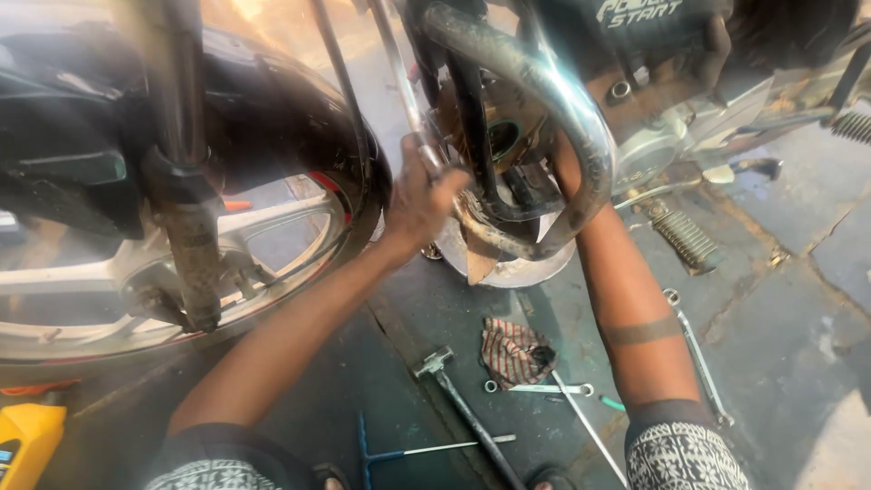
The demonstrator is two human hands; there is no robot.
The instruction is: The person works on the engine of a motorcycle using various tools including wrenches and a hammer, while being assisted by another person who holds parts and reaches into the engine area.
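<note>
Chrome crash-guard tube (553, 91), curved, scuffed and rust-flecked, bolted at the front of a motorcycle engine (653, 82); landmark for this entry.

Hands: left hand (419, 201) just left of the guard tube, fingers closed around a thin chrome rod (413, 109) that runs upward. Right hand behind the guard tube, hidden; only the forearm (626, 299) shows, so its grip cannot be told.

State of work, as judged: still mid-way. The guard tube remains mounted, both arms are reaching into the frame, and tools lie out unstowed. What is already loosened cannot be seen.

Left of the guard tube: black front tyre with silver alloy wheel (272, 236) and a dusty fork leg (190, 245), close enough to crowd the left arm.

Right of the guard tube: ribbed metal footpeg (685, 238).

Below the guard tube, on the dark stone floor (789, 363): striped red-and-white rag (513, 349), flat ring spanner (540, 388), long T-handle socket wrench (463, 404), blue-handled T wrench (399, 451), second long spanner (699, 354) beside the right forearm.

Far lower left of the guard tube: yellow plastic case (27, 440), partly cut off.
</note>
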